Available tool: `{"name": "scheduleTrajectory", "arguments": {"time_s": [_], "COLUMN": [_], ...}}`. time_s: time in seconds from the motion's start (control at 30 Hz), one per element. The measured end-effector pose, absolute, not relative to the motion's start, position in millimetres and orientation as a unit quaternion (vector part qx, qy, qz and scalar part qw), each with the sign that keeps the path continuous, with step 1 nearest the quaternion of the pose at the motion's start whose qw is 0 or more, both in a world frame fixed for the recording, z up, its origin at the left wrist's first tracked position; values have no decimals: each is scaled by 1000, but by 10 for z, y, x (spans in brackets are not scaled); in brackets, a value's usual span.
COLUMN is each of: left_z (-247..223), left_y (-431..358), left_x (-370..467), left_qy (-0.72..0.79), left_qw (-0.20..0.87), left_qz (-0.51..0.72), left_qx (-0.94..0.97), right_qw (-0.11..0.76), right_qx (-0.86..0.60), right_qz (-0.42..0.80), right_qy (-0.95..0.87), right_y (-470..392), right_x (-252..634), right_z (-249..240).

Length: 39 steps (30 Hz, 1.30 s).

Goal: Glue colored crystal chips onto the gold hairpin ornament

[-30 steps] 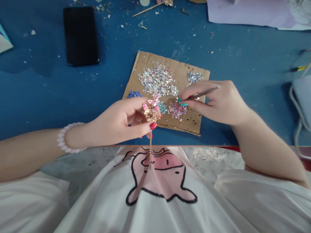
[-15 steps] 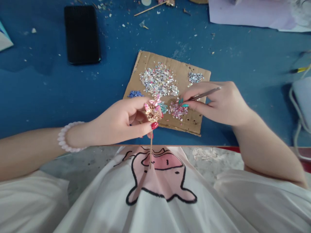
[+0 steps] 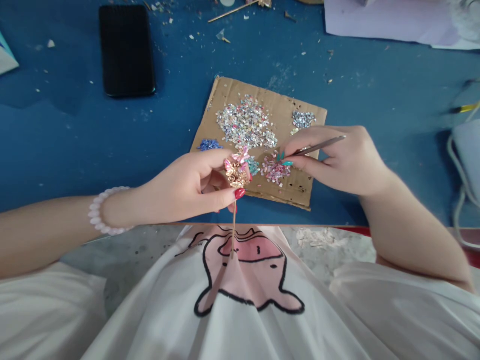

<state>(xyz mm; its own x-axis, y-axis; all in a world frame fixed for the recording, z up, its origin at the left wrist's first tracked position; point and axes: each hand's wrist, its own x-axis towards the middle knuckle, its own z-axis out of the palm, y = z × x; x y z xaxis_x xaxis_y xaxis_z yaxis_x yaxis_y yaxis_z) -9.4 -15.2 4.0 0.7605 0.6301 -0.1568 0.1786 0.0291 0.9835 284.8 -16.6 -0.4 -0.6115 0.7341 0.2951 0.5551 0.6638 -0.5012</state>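
Observation:
My left hand (image 3: 187, 187) grips a gold ornament (image 3: 237, 175) with pink butterfly shapes, and a thin wooden stick (image 3: 234, 225) points down from it. Pinched in my right hand (image 3: 333, 157) is a slim metal tool (image 3: 318, 146), probably tweezers. Its tip, partly hidden by the fingers, is at a pile of pink chips (image 3: 276, 171). The pile lies on a cardboard piece (image 3: 225, 90), with a large silvery pile (image 3: 246, 121), a small blue pile (image 3: 210, 144), a teal pile (image 3: 253, 165) and a grey-blue pile (image 3: 303, 118) around it.
A black phone (image 3: 126, 51) lies on the blue table (image 3: 176, 100) at the upper left. Another stick (image 3: 232, 11) and small scraps are near the top. Lilac paper (image 3: 393, 22) is at the upper right, and a pale device (image 3: 467, 150) with a cable is at the right edge.
The hands keep their poses and grips. The table items appear shifted very slightly in the view; nothing has been taken up or let go.

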Motion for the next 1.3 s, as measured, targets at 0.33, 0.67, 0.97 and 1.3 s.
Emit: {"name": "scheduleTrajectory", "arguments": {"time_s": [0.33, 0.67, 0.97, 1.3], "left_z": [24, 14, 55, 49], "left_y": [-144, -143, -146, -147], "left_x": [-89, -100, -107, -101], "left_qy": [296, 288, 296, 300], "left_qw": [655, 651, 648, 649], "left_qz": [172, 179, 165, 156], "left_qx": [673, 678, 682, 681], "right_qw": [245, 237, 231, 240], "right_qx": [-357, -362, -360, -341], "right_qz": [166, 173, 169, 144], "right_qy": [-886, -885, -888, -897], "right_y": [-169, -159, -176, -167], "right_x": [2830, 2821, 2859, 2857], "right_z": [-16, -22, 1, 5]}}
